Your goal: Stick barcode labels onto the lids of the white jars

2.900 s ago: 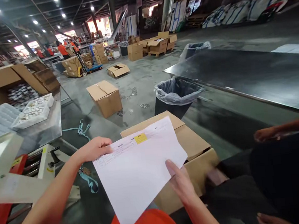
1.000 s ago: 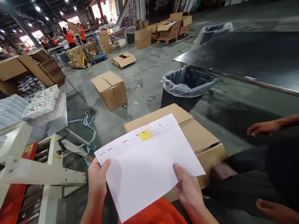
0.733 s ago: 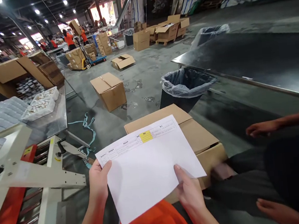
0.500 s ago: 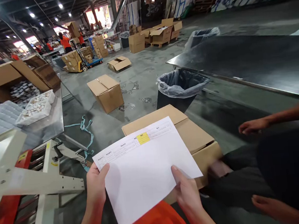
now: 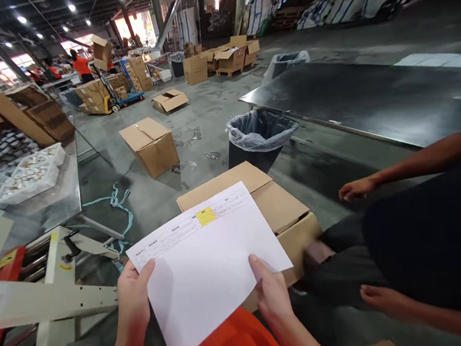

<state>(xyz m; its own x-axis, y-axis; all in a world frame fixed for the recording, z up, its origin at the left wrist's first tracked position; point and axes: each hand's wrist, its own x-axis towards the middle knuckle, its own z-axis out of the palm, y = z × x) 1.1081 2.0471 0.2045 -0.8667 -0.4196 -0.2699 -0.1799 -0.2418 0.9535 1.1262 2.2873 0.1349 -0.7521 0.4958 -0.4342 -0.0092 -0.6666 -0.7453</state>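
Observation:
A white sheet of paper (image 5: 208,278) is held tilted in front of me, with a printed table along its top and one yellow highlighted block. My left hand (image 5: 135,293) pinches its left edge, thumb on top. On the lower right side, my right hand (image 5: 271,289) grips the sheet the same way; the fingers of both hands are partly hidden beneath it. Under and beyond the paper sits a closed cardboard box (image 5: 274,204), partly covered by the sheet.
A co-worker (image 5: 424,236) in dark clothes stands close at my right. Ahead are a lined bin (image 5: 257,137), a metal table (image 5: 353,93) and another carton (image 5: 150,145). To the left stand a roller machine (image 5: 58,287) and a bench with white trays (image 5: 30,173).
The view has turned slightly right, so the surroundings shift left. Both hands keep hold of the paper. The co-worker shows more fully at the right.

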